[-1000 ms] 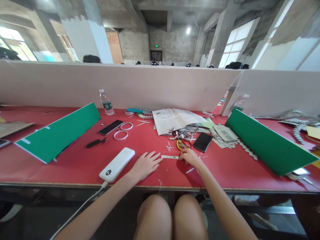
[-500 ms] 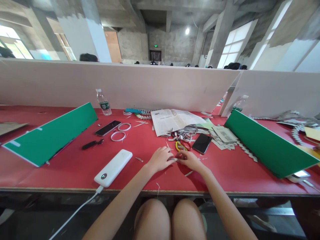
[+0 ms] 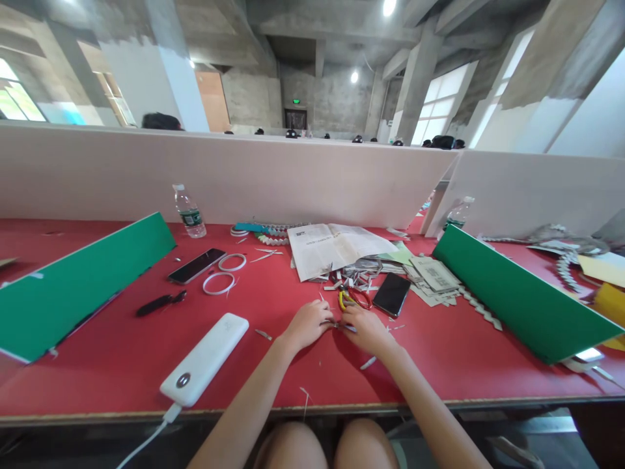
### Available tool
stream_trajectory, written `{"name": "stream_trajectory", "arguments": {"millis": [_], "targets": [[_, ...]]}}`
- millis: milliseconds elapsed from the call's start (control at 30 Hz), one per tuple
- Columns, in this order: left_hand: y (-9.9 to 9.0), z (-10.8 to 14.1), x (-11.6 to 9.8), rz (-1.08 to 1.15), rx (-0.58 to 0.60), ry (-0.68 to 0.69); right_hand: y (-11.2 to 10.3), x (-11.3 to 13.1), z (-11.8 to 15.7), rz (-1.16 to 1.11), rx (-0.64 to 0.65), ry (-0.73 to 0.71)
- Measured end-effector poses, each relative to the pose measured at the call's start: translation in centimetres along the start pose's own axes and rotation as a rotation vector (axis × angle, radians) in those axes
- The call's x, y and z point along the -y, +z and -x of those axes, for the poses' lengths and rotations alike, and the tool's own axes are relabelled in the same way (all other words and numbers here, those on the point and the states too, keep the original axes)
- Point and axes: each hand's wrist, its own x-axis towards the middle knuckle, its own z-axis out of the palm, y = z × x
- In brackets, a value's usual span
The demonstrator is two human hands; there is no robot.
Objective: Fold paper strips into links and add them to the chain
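Note:
My left hand [image 3: 310, 323] and my right hand [image 3: 362, 327] meet over the red table [image 3: 219, 365], their fingers curled and pinching a small pale strip [image 3: 347, 328] between them. Just beyond the right hand lie pliers with yellow and red handles [image 3: 360, 298], partly covered by its fingers. A heap of small folded paper pieces [image 3: 359, 277] sits behind the pliers, below a printed paper sheet [image 3: 336, 249]. The strip is small and mostly hidden by the fingertips.
Left: a white power bank [image 3: 208, 359] with cable, a dark phone [image 3: 197, 266], two white rings [image 3: 218, 283], a black tool [image 3: 160, 303] and a bottle [image 3: 189, 212]. Right: a black phone [image 3: 392, 294], stacked papers [image 3: 436, 277]. Green boards [image 3: 517, 293] flank both sides; a white partition [image 3: 293, 176] stands behind.
The camera view has tilted up slightly, so the table sits lower in the picture. Both hands remain together, with their fingers shifted a little around the strip.

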Motion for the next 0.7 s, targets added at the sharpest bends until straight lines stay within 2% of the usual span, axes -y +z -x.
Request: {"name": "stream_trajectory", "arguments": {"millis": [133,267,333,400,467,567,700], "targets": [[0.1,-0.3,-0.2,-0.027,-0.029,-0.074,-0.2,0.0,-1.3,-0.07,0.002,0.09],[0.2,-0.3,-0.1,-0.007,-0.096,-0.212,0.2,0.0,-1.6,-0.245,-0.149,0.135],[0.2,-0.2,-0.2,0.115,-0.137,-0.27,0.5,-0.2,-1.5,-0.42,-0.237,0.159],[0.1,-0.2,-0.5,0.34,-0.151,-0.305,0.6,-0.4,-1.5,-0.647,-0.301,0.201],[-0.1,-0.1,-0.9,0.599,-0.109,-0.291,0.6,-0.7,-1.5,-0.863,-0.337,0.258],[-0.4,-0.2,-1.3,0.892,0.033,-0.241,0.4,-0.7,-1.4,-1.149,-0.357,0.327],[-1.0,-0.3,-1.7,1.054,0.152,-0.209,0.0,-0.3,-1.4,-1.406,-0.418,0.382]]}}
